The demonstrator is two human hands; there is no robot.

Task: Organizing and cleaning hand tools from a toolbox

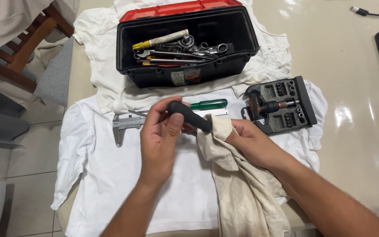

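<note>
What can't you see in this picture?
- Head view: the working end of the black-handled tool is hidden by the rag that the right hand holds around it.
- The caliper is partly hidden behind the left hand.
- The toolbox contents are a jumble, too small to sort out.

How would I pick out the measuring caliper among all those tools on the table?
Start at the open black toolbox with the red lid and come toward the person onto the white shirt spread below it. Just left of the left hand lies the caliper, next to a green-handled screwdriver. It is the only bare grey metal tool there, with jaws pointing toward the person.
</note>
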